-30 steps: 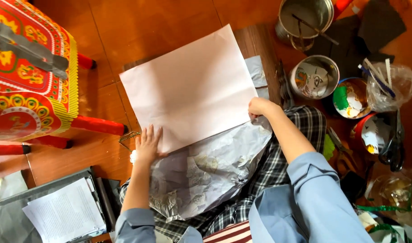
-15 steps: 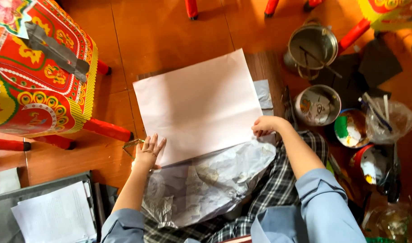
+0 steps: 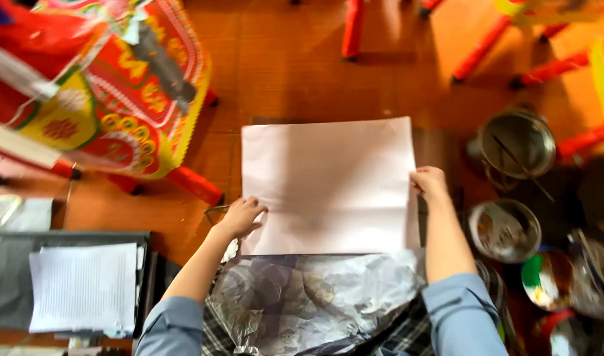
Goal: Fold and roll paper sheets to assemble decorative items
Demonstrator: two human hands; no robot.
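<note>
I see the white sheet of paper [image 3: 328, 184] lying flat on the orange-brown floor [image 3: 282, 66], its near edge just over a crumpled sheet of clear plastic [image 3: 315, 300] that covers my lap. My left hand [image 3: 242, 216] rests on the sheet's lower left corner, palm down, fingers loosely curled and pressing the paper's edge rather than pinching it; the forearm runs up from the lower left in a blue sleeve. My right hand [image 3: 428, 183] holds the sheet's right edge about halfway up, grip pressed together on the paper with fingers on top; the thumb is hidden, so I cannot tell how far it wraps under. That arm is stretched nearly straight ahead from the blue cuff.

To the right of the paper stand a metal pot [image 3: 518, 144] with a thin stick across it, a smaller round tin [image 3: 503, 229] nearer me, and a bowl of green and white paint [image 3: 546, 280]. To the left, well apart from the sheet, sits a brightly patterned red and yellow box [image 3: 117, 92] on red legs. By my left elbow, a dark tray [image 3: 5, 290] carries a stack of printed pages [image 3: 84, 287].
</note>
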